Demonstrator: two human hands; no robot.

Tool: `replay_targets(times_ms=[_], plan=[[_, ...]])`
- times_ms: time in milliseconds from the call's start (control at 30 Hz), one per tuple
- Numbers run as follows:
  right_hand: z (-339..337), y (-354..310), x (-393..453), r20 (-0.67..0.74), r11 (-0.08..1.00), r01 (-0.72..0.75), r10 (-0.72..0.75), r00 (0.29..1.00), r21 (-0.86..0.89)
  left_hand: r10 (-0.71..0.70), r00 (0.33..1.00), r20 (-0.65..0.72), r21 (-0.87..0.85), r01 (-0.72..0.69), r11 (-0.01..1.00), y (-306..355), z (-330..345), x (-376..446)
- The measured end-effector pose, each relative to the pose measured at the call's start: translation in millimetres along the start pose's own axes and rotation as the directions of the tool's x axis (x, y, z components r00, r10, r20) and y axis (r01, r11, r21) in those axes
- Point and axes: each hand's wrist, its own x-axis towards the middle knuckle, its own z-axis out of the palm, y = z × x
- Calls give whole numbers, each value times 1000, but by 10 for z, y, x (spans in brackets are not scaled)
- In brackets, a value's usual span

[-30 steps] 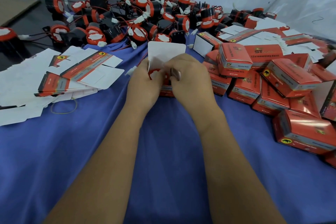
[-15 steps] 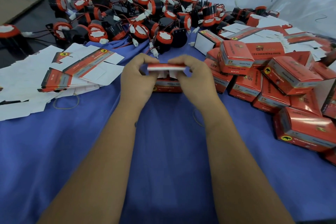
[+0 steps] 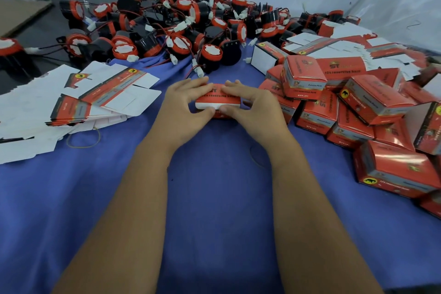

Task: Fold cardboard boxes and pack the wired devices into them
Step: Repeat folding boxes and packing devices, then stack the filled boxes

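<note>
The lid flap that stood up white a second ago, then hung level between my fingers, now lies folded down over the box [image 3: 218, 100], red printed face up with only a white strip of its tuck edge showing toward me. So I judge the device is inside and this box is nearly closed; the tuck still has to slide in. My left hand [image 3: 183, 105] and right hand [image 3: 250, 106] clamp the box from either side, fingers laid across the top, both thumbs pinching the near edge. The box sits on the blue cloth [image 3: 214, 198] at centre. Loose wired devices [image 3: 181, 28] lie heaped at 12 o'clock, flat unfolded boxes [image 3: 105, 95] at 9 o'clock, and finished boxes [image 3: 358, 107] are stacked at 3 o'clock, where this one should go next.
</note>
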Motion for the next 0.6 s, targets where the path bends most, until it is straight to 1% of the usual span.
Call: replay_targets(times_ms=[67,100,233,333,467,533,600], plan=[[29,15,9,-39,998,24,-26,999,-52,13,1000,-10,25,-13,1000,-23,8,2],[36,20,11,-51,997,35,-39,998,-69,11,1000,-16,10,-11,1000,-25,10,1],[19,36,6,-88,999,46,-47,995,-20,-16,1000,1,-149,16,989,1,9,14],[26,12,4,-125,997,60,-64,990,-37,-46,999,21,-275,50,960,24,9,16],[21,-42,-4,-185,994,83,-95,978,-69,-93,995,-33,-407,72,911,29,11,10],[22,-67,-12,-176,993,108,-115,978,-47,-109,992,-68,-456,66,888,30,17,11],[22,-78,-16,-160,995,104,-102,982,0,-126,989,-79,-493,71,867,30,29,8]])
